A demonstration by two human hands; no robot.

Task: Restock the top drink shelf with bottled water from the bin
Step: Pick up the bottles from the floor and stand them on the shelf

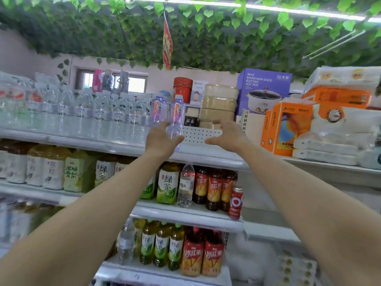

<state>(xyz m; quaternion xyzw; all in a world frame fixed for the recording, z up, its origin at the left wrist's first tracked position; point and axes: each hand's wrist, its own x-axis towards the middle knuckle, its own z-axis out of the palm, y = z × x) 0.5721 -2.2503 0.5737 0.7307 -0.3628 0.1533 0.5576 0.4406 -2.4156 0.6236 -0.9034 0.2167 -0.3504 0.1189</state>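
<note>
Gripping an upright water bottle low on its body, the left hand holds it at the top shelf's near edge, just right of a matching bottle. The right hand hovers empty, fingers relaxed, further right.

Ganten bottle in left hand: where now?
Head view, centre: the left hand grips the Ganten bottle at the top shelf's front edge, right of a second Ganten bottle, left of the perforated divider.

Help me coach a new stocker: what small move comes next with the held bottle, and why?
Probably lower the held Ganten bottle upright onto the top shelf, beside the standing Ganten bottle. The left hand grips it low, its base near the shelf edge, and the right hand hovers open near the perforated divider.
</note>
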